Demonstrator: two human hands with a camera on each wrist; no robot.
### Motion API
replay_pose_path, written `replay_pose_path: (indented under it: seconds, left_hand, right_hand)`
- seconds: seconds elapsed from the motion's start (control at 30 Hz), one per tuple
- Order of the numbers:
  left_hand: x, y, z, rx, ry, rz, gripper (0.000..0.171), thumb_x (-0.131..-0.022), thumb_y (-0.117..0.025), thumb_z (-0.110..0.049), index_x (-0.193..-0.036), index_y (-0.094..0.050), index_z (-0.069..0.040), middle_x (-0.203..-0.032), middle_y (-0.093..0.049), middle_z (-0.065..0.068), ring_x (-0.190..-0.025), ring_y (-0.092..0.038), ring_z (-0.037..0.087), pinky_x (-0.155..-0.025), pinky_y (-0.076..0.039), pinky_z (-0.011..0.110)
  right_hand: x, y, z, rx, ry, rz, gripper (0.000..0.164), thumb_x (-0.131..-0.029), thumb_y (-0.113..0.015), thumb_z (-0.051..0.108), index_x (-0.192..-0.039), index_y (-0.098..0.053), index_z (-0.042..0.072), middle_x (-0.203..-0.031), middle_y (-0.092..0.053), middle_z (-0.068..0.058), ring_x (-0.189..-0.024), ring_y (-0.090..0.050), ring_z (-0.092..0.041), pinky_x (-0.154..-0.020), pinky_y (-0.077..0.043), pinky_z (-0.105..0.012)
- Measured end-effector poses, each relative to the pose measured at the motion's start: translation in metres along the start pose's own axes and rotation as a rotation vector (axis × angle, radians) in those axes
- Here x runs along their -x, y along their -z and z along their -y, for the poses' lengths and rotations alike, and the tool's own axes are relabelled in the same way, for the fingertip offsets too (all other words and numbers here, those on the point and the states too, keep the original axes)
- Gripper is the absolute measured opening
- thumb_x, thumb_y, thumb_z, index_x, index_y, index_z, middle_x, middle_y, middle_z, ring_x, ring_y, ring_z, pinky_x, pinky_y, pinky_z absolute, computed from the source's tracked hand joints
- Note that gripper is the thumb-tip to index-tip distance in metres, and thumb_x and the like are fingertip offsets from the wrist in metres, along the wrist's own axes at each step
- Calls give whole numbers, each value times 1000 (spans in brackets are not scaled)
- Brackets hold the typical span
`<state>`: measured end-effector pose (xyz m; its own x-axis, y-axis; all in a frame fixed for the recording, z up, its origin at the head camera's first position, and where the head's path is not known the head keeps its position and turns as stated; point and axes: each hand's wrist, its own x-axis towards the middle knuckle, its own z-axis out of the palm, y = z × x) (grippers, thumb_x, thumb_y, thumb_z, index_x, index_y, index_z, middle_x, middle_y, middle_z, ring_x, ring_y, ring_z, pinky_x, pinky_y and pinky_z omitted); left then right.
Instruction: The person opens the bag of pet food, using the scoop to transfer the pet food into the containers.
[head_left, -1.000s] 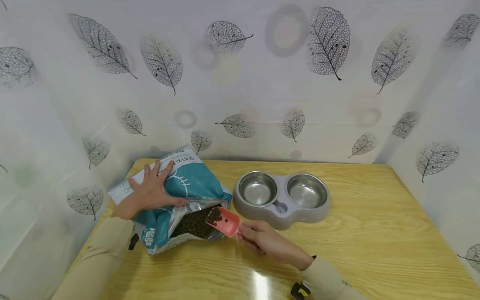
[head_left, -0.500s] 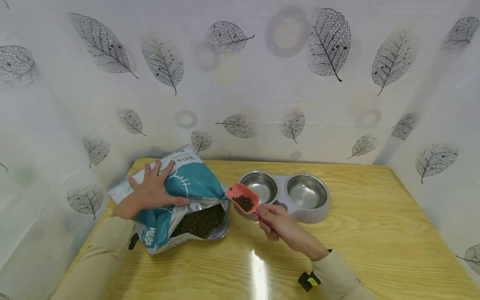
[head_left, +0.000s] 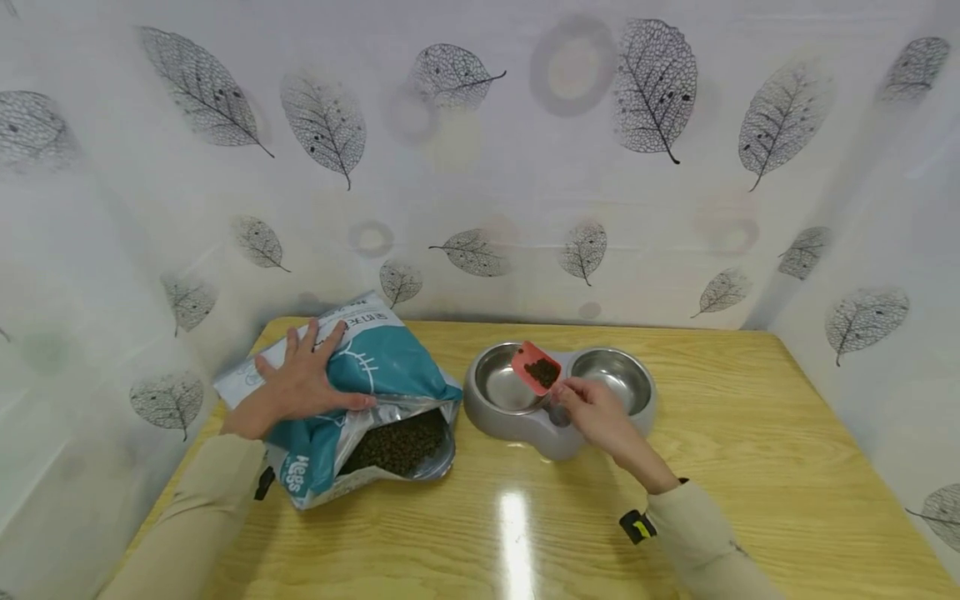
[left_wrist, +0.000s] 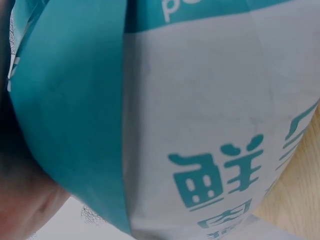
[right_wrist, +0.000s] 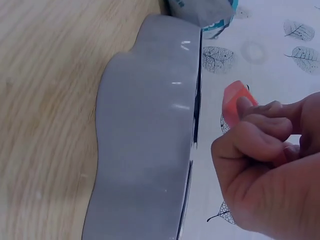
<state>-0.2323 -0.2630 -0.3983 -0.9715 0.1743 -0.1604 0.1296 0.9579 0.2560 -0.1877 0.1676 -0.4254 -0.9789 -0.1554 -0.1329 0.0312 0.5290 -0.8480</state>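
A pink scoop [head_left: 528, 374] carries a small heap of brown kibble [head_left: 543, 373]. My right hand [head_left: 600, 417] grips its handle and holds it above the grey double pet bowl [head_left: 517, 427], near the left steel bowl [head_left: 501, 382]. In the right wrist view, curled fingers wrap the scoop's handle beside the stand's grey side [right_wrist: 145, 125]. My left hand [head_left: 300, 382] rests with spread fingers on the teal and white pet food bag [head_left: 397, 358]. The bag lies on its side, its mouth towards me, with kibble showing inside. In the left wrist view the bag fills most of the picture.
The right steel bowl [head_left: 615, 379] sits partly behind my right hand. Bag and bowl stand share a wooden table [head_left: 750, 433]. A leaf-patterned curtain [head_left: 480, 167] hangs behind the table and along both sides.
My right hand has lifted the scoop with kibble from the bag's mouth and moved it right and away from me, over the bowl stand. The left hand stays on the bag.
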Motion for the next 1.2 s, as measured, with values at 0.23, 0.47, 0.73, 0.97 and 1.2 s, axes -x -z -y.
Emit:
replay_pose_path:
  seconds: [0.23, 0.47, 0.73, 0.97, 1.2]
  left_hand:
    - [-1, 0, 3, 3, 8, 17, 135, -72, -71, -82, -167, -2, -17, -169, 6, 31, -151, 10, 62, -98, 3, 94]
    - [-1, 0, 3, 6, 11, 17, 135, -71, -72, -82, -167, -2, -16, -169, 5, 32, -151, 10, 62, -98, 3, 94]
    - [-2, 0, 4, 10, 12, 16, 136, -70, -72, -82, -167, -1, -18, -169, 9, 30, -151, 10, 62, -98, 3, 94]
    - [-2, -1, 4, 6, 13, 13, 136, -70, -72, -83, -167, -1, -19, -169, 11, 29, -152, 10, 61, -98, 3, 94]
    - [-1, 0, 2, 7, 17, 15, 135, -71, -73, -82, -167, -2, -19, -169, 10, 29, -152, 11, 61, -99, 3, 93]
  right_hand:
    - [-11, -4, -3, 229, 95, -94, 27, -104, -58, 25, -91, -75, 8, -77, -67, -1, -69, -51, -12, -64, -40, -28]
    - [-13, -7, 1, 392, 237, -130, 30, -102, -62, 18, -73, -61, 9, -57, -40, 7, -53, -37, -8, -53, -30, -24]
    - [-10, -13, 2, 523, 301, -187, 27, -101, -64, 17, -75, -60, 9, -58, -43, 4, -53, -40, -10, -51, -31, -24]
    - [-7, -21, -1, 743, 451, -323, 20, -97, -71, 16, -81, -63, 7, -61, -54, -3, -52, -51, -19, -46, -40, -33]
    - [-3, -18, 0, 661, 412, -320, 13, -99, -66, 12, -89, -64, 4, -65, -56, -5, -55, -50, -17, -48, -40, -32]
